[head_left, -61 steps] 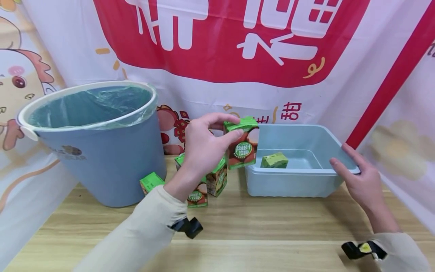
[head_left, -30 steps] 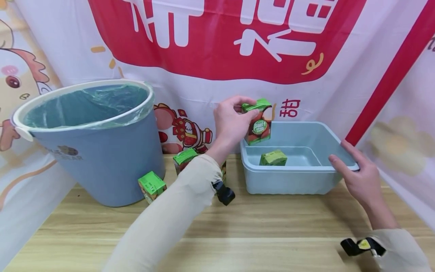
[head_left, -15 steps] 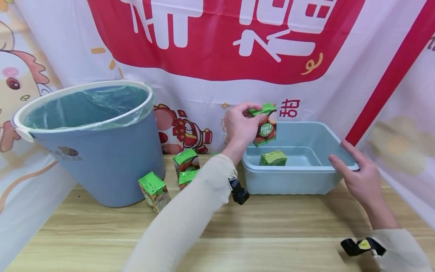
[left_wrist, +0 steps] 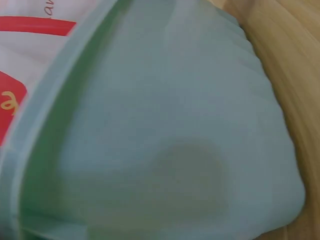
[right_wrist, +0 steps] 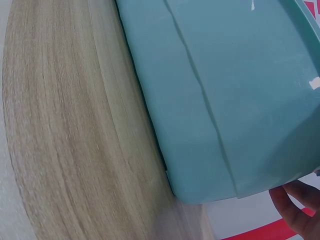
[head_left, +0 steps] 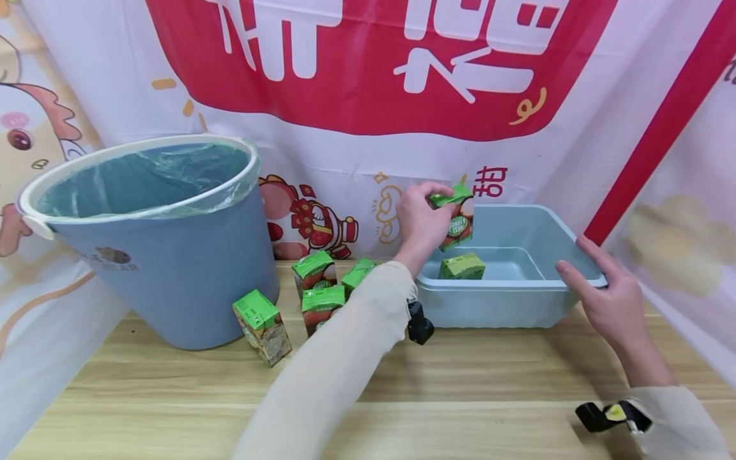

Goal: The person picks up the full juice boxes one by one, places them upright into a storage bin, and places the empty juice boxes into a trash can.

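Behind it all hangs a big white and red cloth (head_left: pixel 356 108); its large white signs run off the top, and a small red sign looks like 甜 on its side. Below is the pale wooden bench (head_left: pixel 489 383). At the left stands a tall blue-grey plastic bin (head_left: pixel 190 275); its faint print seems to end in BEAR. To the right sits the pale blue plastic tub (head_left: pixel 494 310). The right hand (head_left: pixel 618 310) grips the tub's right end by the rim. The left hand (head_left: pixel 422 217) pinches a small card box with a green top and brown front (head_left: pixel 459 223), its fingers closed narrow on it, up over the tub's left part. This looks like the step of putting that box in; the next move seems to call for lowering it near the yellow-green card box (head_left: pixel 462 267) inside, then letting go gently. 4 green-topped card boxes (head_left: pixel 323 299) stand between bin and tub. Smallest is the held box's round green label (head_left: pixel 458 226), with white writing too tiny to read.
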A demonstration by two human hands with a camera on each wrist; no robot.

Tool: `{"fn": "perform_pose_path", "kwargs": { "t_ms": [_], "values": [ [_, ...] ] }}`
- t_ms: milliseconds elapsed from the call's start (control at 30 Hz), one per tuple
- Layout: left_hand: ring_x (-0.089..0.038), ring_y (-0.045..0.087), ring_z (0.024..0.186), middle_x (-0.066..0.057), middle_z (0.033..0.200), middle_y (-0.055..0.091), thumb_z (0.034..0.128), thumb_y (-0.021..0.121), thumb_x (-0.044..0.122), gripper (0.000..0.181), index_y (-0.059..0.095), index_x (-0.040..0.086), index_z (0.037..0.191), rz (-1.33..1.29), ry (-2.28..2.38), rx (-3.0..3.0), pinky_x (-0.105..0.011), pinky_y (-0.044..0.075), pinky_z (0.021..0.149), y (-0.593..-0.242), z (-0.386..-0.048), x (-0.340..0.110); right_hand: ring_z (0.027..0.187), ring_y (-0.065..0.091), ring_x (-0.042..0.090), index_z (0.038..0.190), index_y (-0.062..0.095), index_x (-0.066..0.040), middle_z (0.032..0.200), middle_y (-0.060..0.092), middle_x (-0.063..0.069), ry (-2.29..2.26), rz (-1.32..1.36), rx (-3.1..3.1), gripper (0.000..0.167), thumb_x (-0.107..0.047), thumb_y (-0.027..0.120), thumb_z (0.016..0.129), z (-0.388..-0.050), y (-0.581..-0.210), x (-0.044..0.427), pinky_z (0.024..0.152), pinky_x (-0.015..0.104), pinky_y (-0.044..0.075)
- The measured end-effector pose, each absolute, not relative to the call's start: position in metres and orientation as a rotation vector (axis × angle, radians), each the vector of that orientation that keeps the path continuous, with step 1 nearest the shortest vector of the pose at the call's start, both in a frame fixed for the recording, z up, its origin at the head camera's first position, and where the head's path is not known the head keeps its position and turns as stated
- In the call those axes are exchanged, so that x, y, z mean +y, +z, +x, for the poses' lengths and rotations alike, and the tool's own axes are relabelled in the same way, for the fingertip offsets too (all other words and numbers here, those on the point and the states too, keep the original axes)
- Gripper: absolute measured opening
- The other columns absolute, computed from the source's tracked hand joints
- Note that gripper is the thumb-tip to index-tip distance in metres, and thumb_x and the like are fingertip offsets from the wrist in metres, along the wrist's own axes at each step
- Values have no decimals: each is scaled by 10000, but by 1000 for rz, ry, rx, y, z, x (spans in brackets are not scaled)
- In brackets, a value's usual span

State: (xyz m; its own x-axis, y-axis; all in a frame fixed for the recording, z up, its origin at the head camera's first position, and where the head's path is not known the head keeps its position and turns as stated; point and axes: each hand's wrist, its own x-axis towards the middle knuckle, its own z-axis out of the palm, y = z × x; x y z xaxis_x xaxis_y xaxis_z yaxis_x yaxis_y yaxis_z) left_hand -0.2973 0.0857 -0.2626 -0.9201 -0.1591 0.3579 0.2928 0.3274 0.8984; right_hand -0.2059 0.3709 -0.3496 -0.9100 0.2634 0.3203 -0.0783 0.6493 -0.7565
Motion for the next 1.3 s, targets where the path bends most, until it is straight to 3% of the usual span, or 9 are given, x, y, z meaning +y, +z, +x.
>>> {"fn": "perform_pose_path", "kwargs": {
  "t_ms": [333,567,867,1100,1300],
  "values": [
    [-133,632,1189,69,1246,736,891,838,102,198,826,244,1027,-160,-1545,-2409,-367,523,1049,-271,-304,86,1430,413,385,1643,403,-326,1718,366,163,1173,-148,-2456,691,-443,665,1014,-207,-350,370,773,-29,363],
    [-169,588,1293,63,1222,766,885,844,126,189,832,262,1017,-172,-1449,-2523,-381,468,1129,-273,-303,89,1446,399,406,1647,394,-323,1725,354,160,1177,-160,-2466,696,-451,657,1015,-207,-350,371,764,-30,362],
    [-136,657,1083,74,1063,748,886,848,144,168,816,262,1000,-227,-1334,-2645,-341,541,980,-273,-303,91,1468,384,395,1646,387,-349,1734,341,146,1179,-161,-2480,689,-454,651,1018,-208,-348,370,757,-18,355],
    [-129,647,1058,54,1121,751,873,860,149,157,808,244,987,-252,-1197,-2747,-306,545,944,-276,-305,96,1297,425,42,1637,410,-345,1721,367,144,1191,-165,-2459,684,-440,670,1011,-206,-350,371,777,-26,375],
    [-139,647,1029,40,1054,750,854,861,105,196,813,223,1003,-279,-1147,-2799,-297,538,934,-278,-306,98,1282,421,44,1642,392,-359,1722,357,163,1193,-169,-2471,689,-443,664,1015,-205,-349,370,775,-14,369]
  ]
}}
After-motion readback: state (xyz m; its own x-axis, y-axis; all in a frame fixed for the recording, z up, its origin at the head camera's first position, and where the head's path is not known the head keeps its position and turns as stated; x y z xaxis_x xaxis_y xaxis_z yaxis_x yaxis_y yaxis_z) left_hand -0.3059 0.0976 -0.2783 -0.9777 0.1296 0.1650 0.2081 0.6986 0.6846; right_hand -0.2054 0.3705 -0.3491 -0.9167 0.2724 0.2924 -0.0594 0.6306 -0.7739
